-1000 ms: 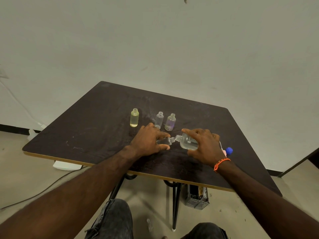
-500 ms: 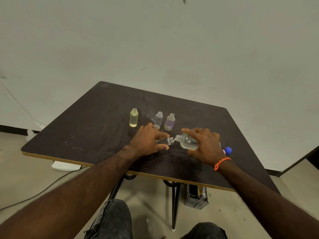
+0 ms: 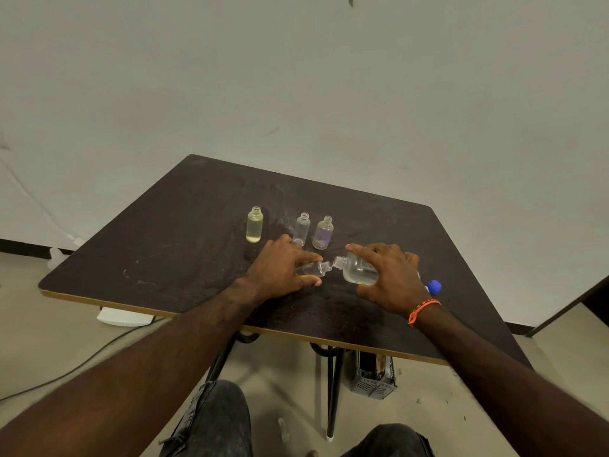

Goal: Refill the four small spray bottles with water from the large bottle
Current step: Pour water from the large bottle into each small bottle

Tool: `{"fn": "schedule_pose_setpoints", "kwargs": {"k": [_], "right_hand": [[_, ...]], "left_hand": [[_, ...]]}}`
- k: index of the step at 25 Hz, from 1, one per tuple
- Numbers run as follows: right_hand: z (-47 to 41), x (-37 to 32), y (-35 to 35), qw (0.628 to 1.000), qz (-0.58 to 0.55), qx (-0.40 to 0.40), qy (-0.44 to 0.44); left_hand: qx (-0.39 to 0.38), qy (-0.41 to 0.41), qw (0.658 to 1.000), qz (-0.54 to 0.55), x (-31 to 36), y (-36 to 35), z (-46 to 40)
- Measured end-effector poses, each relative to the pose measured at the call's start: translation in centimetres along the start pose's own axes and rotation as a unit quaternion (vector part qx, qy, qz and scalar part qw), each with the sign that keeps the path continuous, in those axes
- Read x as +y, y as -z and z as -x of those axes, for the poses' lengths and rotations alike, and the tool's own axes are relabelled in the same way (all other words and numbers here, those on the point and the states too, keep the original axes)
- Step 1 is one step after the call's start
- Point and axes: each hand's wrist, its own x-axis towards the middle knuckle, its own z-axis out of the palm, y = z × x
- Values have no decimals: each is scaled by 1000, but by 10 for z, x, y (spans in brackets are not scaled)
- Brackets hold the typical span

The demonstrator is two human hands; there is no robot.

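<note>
My left hand [image 3: 280, 270] grips a small clear spray bottle [image 3: 313, 269], tilted with its open neck pointing right. My right hand [image 3: 390, 275] holds the large clear bottle [image 3: 354, 270] tipped to the left, its mouth touching the small bottle's neck. Behind them three uncapped small bottles stand upright on the dark table [image 3: 164, 245]: a yellowish one [image 3: 254, 225], a clear one [image 3: 302, 228] and a purplish one [image 3: 323, 233].
A blue cap [image 3: 434, 287] lies on the table just right of my right wrist. Under the table sit a grey crate [image 3: 372, 377] and black table legs [image 3: 333, 390]. A white device [image 3: 123, 317] and a cable lie on the floor at left.
Both hands stay where they were, holding the two bottles mouth to mouth. Only the view has shifted slightly.
</note>
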Motion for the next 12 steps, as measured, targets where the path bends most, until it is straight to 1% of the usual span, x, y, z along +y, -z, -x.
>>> {"fn": "schedule_pose_setpoints", "kwargs": {"k": [12], "right_hand": [[2, -1, -2, 1000, -1, -4, 1]], "left_hand": [[6, -2, 1000, 11, -1, 0, 2]]}}
